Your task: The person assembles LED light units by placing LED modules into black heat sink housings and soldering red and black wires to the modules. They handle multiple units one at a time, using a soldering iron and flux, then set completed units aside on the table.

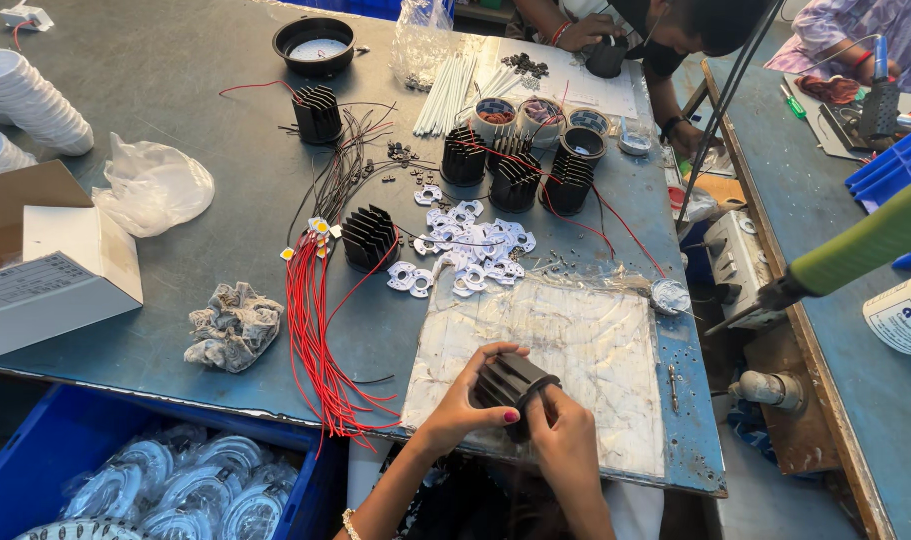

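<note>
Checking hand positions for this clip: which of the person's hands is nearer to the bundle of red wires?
Left. The left hand grips the black finned heat sink on the side facing the red wires; the right hand holds its far side, further from them.

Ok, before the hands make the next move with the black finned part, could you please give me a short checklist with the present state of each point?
1. Both hands on the part: ok. The left hand and the right hand hold the black finned heat sink between them.
2. Part over the work mat: ok. It is above the near edge of the plastic-covered mat.
3. Wires within reach: ok. The bundle of red wires lies left of the mat.
4. White round plates available: ok. A pile of white plates lies beyond the mat.
5. Underside of the part: cannot tell, the hands hide it.
</note>
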